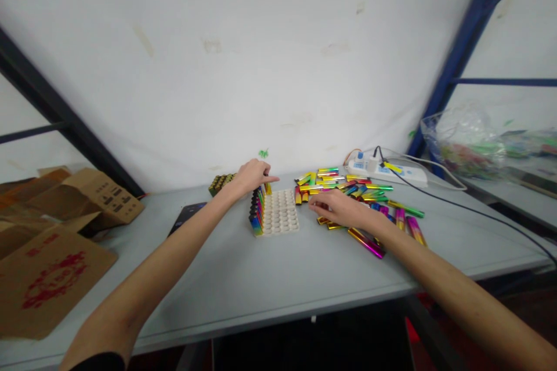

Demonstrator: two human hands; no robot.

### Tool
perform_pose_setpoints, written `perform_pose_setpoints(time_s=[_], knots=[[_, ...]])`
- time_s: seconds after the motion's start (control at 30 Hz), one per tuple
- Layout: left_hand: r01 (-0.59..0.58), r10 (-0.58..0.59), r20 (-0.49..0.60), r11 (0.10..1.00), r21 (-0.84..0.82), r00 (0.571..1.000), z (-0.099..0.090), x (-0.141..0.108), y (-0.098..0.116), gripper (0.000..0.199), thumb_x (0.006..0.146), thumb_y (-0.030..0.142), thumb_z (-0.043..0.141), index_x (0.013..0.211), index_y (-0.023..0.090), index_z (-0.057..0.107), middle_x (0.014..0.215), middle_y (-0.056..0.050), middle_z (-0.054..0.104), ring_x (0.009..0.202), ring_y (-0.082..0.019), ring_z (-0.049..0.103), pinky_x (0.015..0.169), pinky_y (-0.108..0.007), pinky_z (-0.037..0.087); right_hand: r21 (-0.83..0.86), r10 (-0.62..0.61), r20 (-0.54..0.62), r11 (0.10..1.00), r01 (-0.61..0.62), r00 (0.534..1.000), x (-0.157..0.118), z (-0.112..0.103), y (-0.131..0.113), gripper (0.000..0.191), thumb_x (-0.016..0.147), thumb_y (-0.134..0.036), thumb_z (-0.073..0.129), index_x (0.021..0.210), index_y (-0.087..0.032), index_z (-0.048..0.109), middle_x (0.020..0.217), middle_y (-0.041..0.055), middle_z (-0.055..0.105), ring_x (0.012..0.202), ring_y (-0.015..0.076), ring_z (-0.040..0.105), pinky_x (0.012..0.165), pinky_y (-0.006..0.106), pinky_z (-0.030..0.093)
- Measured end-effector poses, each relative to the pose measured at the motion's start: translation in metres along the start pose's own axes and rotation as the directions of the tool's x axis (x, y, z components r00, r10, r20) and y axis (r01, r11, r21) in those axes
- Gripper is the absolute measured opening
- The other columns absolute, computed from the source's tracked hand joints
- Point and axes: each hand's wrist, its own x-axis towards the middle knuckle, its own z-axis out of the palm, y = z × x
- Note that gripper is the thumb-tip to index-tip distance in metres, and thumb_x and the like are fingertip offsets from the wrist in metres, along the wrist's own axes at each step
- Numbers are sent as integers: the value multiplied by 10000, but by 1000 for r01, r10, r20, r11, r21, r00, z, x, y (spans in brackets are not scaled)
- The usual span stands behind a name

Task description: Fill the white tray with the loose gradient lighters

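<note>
A white tray point(281, 213) with rows of round holes lies on the table. Shiny rainbow-coloured tubes with dark ends point(256, 214) stand in its left side. At the tray's far left corner, my left hand point(253, 175) is closed with its fingertips on a gold tube point(268, 188). Right of the tray, my right hand point(335, 207) hangs low over loose metallic tubes point(368, 242), its fingers curled together; whatever is in them is hidden. More colourful tubes point(322, 181) lie in a heap behind and beside that hand.
A block of dark-topped gold pieces point(220, 183) stands behind my left wrist, and a black phone point(187, 215) lies left of it. Cardboard boxes point(61, 266) fill the table's left end. A white power strip point(387, 171) with cables and a clear plastic bag point(467, 136) are at the right.
</note>
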Motion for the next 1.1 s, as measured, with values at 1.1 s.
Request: perform_pose_setpoints(time_s=[1.1], knots=[[-73, 66, -195, 997, -31, 979, -33, -41, 26, 435, 1022, 473, 438, 935, 161, 728, 984, -122, 752, 974, -275, 667, 898, -373, 476, -69, 5, -80, 998, -11, 997, -8, 14, 26, 284, 976, -301, 631, 1223, -168, 674, 1240, 157, 649, 1147, 282, 620, 1038, 453, 504]])
